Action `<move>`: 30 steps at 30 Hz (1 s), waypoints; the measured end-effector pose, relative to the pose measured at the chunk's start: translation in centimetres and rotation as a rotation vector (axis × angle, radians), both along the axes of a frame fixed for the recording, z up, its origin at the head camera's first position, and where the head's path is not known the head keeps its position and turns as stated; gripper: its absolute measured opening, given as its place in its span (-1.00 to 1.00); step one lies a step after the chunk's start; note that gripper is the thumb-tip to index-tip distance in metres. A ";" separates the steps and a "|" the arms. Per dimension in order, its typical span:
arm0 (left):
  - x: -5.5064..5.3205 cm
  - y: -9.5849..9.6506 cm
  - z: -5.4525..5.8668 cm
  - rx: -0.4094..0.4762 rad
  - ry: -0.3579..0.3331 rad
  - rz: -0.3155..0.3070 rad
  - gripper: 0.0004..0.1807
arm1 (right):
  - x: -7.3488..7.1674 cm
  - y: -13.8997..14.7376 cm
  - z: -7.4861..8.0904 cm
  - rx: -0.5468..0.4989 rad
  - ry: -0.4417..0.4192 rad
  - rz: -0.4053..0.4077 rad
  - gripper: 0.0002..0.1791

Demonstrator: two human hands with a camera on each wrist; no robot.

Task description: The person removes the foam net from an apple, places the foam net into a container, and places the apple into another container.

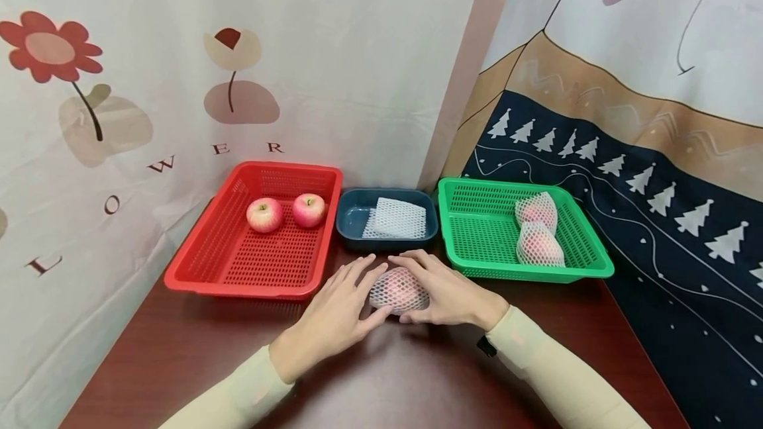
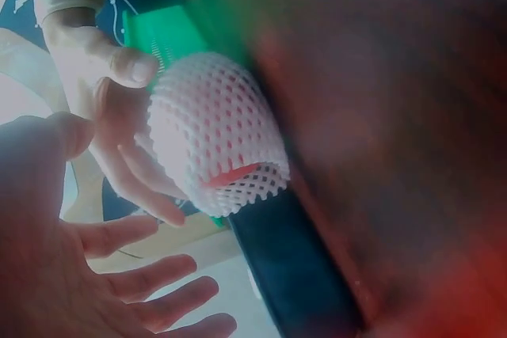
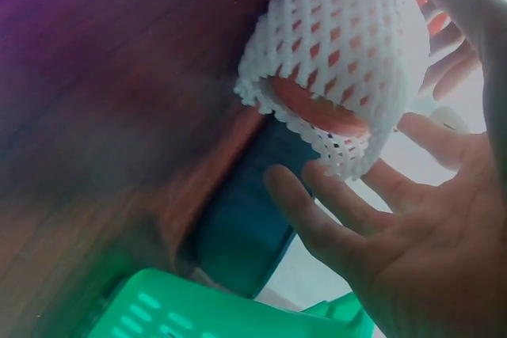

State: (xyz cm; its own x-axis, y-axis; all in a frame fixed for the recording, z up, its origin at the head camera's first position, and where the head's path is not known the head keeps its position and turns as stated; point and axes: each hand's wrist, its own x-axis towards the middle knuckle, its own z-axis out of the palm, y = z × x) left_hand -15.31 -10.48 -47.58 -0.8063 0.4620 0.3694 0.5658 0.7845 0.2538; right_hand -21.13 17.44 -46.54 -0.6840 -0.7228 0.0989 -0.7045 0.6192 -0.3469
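Observation:
On the table, an apple in a white foam net (image 1: pixel 399 290) sits between my two hands. My left hand (image 1: pixel 330 313) is at its left side with fingers loosely bent; in the left wrist view the fingers are spread and apart from the net. At the other side is my right hand (image 1: pixel 450 290), its fingers spread near the net's edge; whether they touch the net I cannot tell. The net's open end (image 3: pixel 337 152) shows in the right wrist view, with red apple skin inside. Both hands appear to hold nothing.
At left stands a red basket (image 1: pixel 256 273) with two bare apples (image 1: pixel 265 215). A dark blue tray (image 1: pixel 387 245) behind my hands holds flat white foam nets (image 1: pixel 399 218). On the right, a green basket (image 1: pixel 483 243) contains two netted apples (image 1: pixel 539 245). Printed curtains (image 1: pixel 357 51) hang behind.

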 end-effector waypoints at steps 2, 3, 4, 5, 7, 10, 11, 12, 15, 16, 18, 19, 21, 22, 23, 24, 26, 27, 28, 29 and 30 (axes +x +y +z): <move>0.1 -0.1 0.0 0.018 -0.041 0.007 -0.13 | -0.1 0.0 -0.2 -0.016 -0.006 0.010 0.23; 0.2 -0.1 -0.1 0.027 -0.060 0.011 -0.13 | -0.1 -0.1 -0.3 -0.023 -0.013 0.012 0.24; 0.2 -0.2 -0.1 0.033 -0.081 0.016 -0.13 | -0.1 -0.1 -0.3 -0.030 -0.020 0.015 0.25; 0.2 -0.2 -0.2 0.042 -0.098 0.020 -0.13 | -0.2 -0.1 -0.4 -0.036 -0.028 0.018 0.26; 0.3 -0.2 -0.4 0.064 -0.132 0.028 -0.15 | -0.2 -0.3 -0.5 -0.048 -0.044 0.025 0.25; 0.4 -0.2 -0.9 0.099 -0.180 0.039 -0.17 | -0.2 -0.5 -0.8 -0.050 -0.051 0.036 0.20; 0.4 -0.3 -1.1 0.109 -0.194 0.041 -0.18 | -0.2 -0.5 -0.9 -0.051 -0.049 0.041 0.17; 0.4 -0.3 -1.2 0.118 -0.207 0.043 -0.19 | -0.2 -0.6 -1.0 -0.053 -0.049 0.044 0.14; 0.5 -0.3 -1.4 0.137 -0.226 0.047 -0.21 | -0.4 -0.6 -1.1 -0.060 -0.042 0.042 0.06; 0.5 -0.3 -1.4 0.143 -0.225 0.046 -0.21 | -0.4 -0.6 -1.2 -0.064 -0.038 0.037 0.03; 0.5 -0.4 -1.3 0.150 -0.222 0.045 -0.23 | -0.5 -0.6 -1.3 -0.074 -0.032 0.029 -0.01; 0.4 -0.4 -1.2 0.153 -0.221 0.043 -0.24 | -0.6 -0.6 -1.3 -0.077 -0.027 0.024 -0.02; 0.3 -0.4 -1.2 0.154 -0.220 0.043 -0.25 | -0.6 -0.6 -1.4 -0.082 -0.032 0.012 -0.04; 0.2 -0.5 -1.2 0.151 -0.224 0.044 -0.25 | -0.6 -0.6 -1.5 -0.084 -0.036 0.006 -0.05; 0.2 -0.5 -1.2 0.151 -0.226 0.046 -0.26 | -0.7 -0.6 -1.5 -0.087 -0.041 -0.001 -0.05; 0.1 -0.5 -1.2 0.150 -0.226 0.048 -0.27 | -0.7 -0.5 -1.5 -0.093 -0.047 -0.010 -0.05; -0.1 -0.6 -1.2 0.151 -0.229 0.057 -0.29 | -0.7 -0.5 -1.5 -0.105 -0.053 -0.020 -0.06; -0.1 -0.6 -1.2 0.154 -0.228 0.061 -0.30 | -0.8 -0.5 -1.5 -0.114 -0.049 -0.022 -0.06; -0.2 -0.7 -1.2 0.157 -0.228 0.066 -0.32 | -0.8 -0.4 -1.4 -0.123 -0.046 -0.024 -0.06; -0.3 -0.7 -1.2 0.160 -0.225 0.069 -0.35 | -0.7 -0.4 -1.3 -0.135 -0.042 -0.026 -0.06; -0.3 -0.7 -1.3 0.163 -0.222 0.069 -0.37 | -0.7 -0.3 -1.2 -0.146 -0.038 -0.027 -0.07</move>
